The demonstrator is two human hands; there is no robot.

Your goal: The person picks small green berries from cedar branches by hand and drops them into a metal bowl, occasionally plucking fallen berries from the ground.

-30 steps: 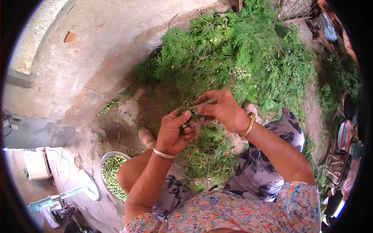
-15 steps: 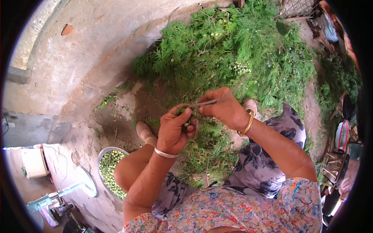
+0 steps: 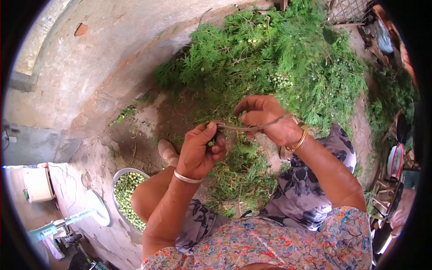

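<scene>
My left hand [image 3: 198, 150] is closed, its thumb and forefinger pinching one end of a thin brown twig [image 3: 234, 128]. Small green cones [image 3: 211, 143] show under its curled fingers. The twig runs to the right across my right hand [image 3: 272, 122], its far end smeared by motion. The fingers of my right hand are bent inward, and a small green cone [image 3: 243, 117] seems to sit at the fingertips, partly hidden. Beside my left knee stands a metal basin [image 3: 115, 177] with many green cones in it.
A large heap of cut green conifer branches [image 3: 279, 58] lies ahead against the wall [image 3: 103, 58]. Loose sprigs [image 3: 238, 175] cover the ground between my feet. A pale blue fan [image 3: 96, 209] is at lower left; wooden stools [image 3: 382, 198] are at the right.
My right hand has come away from the twig's left part, shifting slightly right with fingers less tightly pinched. More of the twig now shows. My left hand stays nearly in place.
</scene>
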